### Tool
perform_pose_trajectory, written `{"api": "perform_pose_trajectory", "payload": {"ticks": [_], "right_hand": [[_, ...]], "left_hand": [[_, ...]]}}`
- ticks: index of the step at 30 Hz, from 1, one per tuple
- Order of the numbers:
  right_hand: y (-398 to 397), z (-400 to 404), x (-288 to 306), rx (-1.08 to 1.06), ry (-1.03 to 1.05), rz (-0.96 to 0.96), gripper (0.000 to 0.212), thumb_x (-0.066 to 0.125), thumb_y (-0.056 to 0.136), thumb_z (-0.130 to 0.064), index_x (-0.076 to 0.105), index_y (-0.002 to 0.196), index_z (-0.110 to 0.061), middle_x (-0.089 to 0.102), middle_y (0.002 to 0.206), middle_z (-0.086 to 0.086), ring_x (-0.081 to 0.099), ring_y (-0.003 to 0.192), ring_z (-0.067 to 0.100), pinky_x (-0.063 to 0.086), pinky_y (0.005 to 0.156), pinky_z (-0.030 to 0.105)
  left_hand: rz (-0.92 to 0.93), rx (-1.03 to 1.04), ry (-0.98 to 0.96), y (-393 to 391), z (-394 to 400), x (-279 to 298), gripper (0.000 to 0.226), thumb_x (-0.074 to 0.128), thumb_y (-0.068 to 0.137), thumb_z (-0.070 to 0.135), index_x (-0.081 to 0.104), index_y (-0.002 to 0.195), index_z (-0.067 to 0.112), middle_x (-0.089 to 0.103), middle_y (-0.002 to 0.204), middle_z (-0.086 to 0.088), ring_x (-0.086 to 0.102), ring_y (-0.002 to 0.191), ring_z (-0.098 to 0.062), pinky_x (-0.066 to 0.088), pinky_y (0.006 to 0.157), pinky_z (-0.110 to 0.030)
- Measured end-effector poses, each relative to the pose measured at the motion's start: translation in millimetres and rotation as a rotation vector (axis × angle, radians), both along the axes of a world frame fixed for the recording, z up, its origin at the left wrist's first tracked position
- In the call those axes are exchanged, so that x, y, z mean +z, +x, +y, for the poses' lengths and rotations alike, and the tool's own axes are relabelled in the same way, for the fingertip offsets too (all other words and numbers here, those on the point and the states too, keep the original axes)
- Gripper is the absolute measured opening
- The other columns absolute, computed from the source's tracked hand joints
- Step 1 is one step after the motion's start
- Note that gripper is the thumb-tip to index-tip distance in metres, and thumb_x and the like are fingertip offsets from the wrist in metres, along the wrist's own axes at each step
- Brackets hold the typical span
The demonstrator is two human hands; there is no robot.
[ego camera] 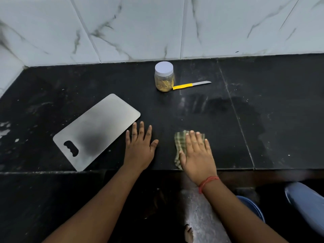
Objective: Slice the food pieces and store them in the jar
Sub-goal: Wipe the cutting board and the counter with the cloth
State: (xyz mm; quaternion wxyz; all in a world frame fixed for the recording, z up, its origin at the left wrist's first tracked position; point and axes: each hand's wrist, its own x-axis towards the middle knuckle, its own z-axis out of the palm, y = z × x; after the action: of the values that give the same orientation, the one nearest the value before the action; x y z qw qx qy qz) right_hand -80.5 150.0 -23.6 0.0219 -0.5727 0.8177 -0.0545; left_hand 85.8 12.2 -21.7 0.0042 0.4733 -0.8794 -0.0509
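- The left hand (140, 146) is laid flat on the black countertop (263, 120), fingers straight and spread, nothing held; its fingertips are just beside the near edge of the steel cutting board (98, 127).
- The right hand (196, 151) is pressed flat, fingers straight, on a green checked cloth (179, 139), which is spread on the counter near its front edge.
- A red thread band (207, 183) is worn on the right wrist.
- The jar (164, 77) is set upright toward the back of the counter, near the marble wall (157, 27), with its white lid (164, 67) on and yellowish cut pieces seen inside (roughly half full).
- The knife (191, 85), with a yellow handle, is laid flat just right of the jar, its handle end touching or nearly touching the jar's base.
- The cutting board is bare and lies at an angle, well apart from the jar.
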Motion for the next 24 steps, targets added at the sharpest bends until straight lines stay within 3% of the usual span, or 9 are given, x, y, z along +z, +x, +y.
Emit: {"api": "perform_pose_trajectory", "payload": {"ticks": [4,7,10,13,16,19,22,24], "right_hand": [[9,-7,-4,0.149,0.031,0.012,0.068,0.022,0.097,-0.05,0.015,0.154,-0.012,0.016,0.161,0.008,0.007,0.149,0.025,0.014,0.12,0.046],[7,-27,1,0.001,-0.01,-0.034,0.069,0.024,0.096,-0.048,0.018,0.153,-0.01,0.019,0.159,0.011,0.012,0.148,0.028,0.017,0.119,0.048],[1,-50,-3,0.188,0.037,0.009,0.067,0.021,0.097,-0.048,0.014,0.154,-0.014,0.017,0.16,0.008,0.01,0.149,0.026,0.014,0.12,0.046],[-13,-83,3,0.015,0.002,-0.023,0.069,0.022,0.096,-0.048,0.016,0.153,-0.011,0.02,0.159,0.01,0.013,0.148,0.028,0.015,0.12,0.046],[-23,-115,2,0.203,0.048,0.022,0.067,0.022,0.097,-0.048,0.015,0.154,-0.013,0.02,0.159,0.008,0.013,0.148,0.026,0.015,0.12,0.046],[-32,-156,8,-0.03,0.019,-0.032,0.069,0.022,0.094,-0.048,0.02,0.152,-0.01,0.023,0.158,0.011,0.017,0.147,0.029,0.018,0.118,0.047],[-30,-182,4,0.176,0.052,-0.001,0.068,0.019,0.095,-0.048,0.016,0.153,-0.013,0.02,0.159,0.008,0.014,0.148,0.026,0.017,0.119,0.046],[-33,-198,5,0.069,0.027,-0.031,0.068,0.018,0.094,-0.048,0.016,0.154,-0.014,0.02,0.16,0.007,0.014,0.148,0.025,0.016,0.119,0.046]], "left_hand": [[0.01,0.029,-0.016,10,6,-2,0.076,0.001,0.095,0.06,0.016,0.159,0.023,0.005,0.168,-0.01,-0.013,0.153,-0.03,-0.002,0.123,-0.054],[0.008,0.044,-0.018,12,5,-4,0.075,0.002,0.096,0.059,0.017,0.159,0.023,0.006,0.167,-0.01,-0.014,0.153,-0.03,-0.003,0.123,-0.053],[0.007,0.029,-0.018,13,-2,-4,0.075,0.003,0.096,0.059,0.018,0.159,0.022,0.007,0.167,-0.011,-0.011,0.153,-0.031,0.001,0.123,-0.054],[-0.004,0.045,-0.021,14,-16,-3,0.073,0.005,0.097,0.059,0.017,0.159,0.023,0.007,0.168,-0.01,-0.012,0.153,-0.032,0.001,0.122,-0.055],[-0.016,0.024,-0.017,16,-32,-2,0.074,0.003,0.096,0.059,0.013,0.16,0.024,0.002,0.168,-0.009,-0.014,0.153,-0.031,-0.002,0.122,-0.054],[-0.005,0.057,-0.006,14,-53,-3,0.074,0.001,0.095,0.06,0.009,0.16,0.025,-0.002,0.168,-0.007,-0.018,0.152,-0.029,-0.005,0.122,-0.052],[0.009,0.045,-0.006,9,-70,-1,0.074,0.001,0.096,0.061,0.009,0.16,0.025,-0.003,0.168,-0.007,-0.018,0.152,-0.029,-0.005,0.123,-0.052],[0.014,0.053,-0.003,6,-82,-2,0.074,0.002,0.096,0.06,0.008,0.16,0.025,-0.005,0.168,-0.006,-0.019,0.152,-0.028,-0.006,0.123,-0.051]]}}
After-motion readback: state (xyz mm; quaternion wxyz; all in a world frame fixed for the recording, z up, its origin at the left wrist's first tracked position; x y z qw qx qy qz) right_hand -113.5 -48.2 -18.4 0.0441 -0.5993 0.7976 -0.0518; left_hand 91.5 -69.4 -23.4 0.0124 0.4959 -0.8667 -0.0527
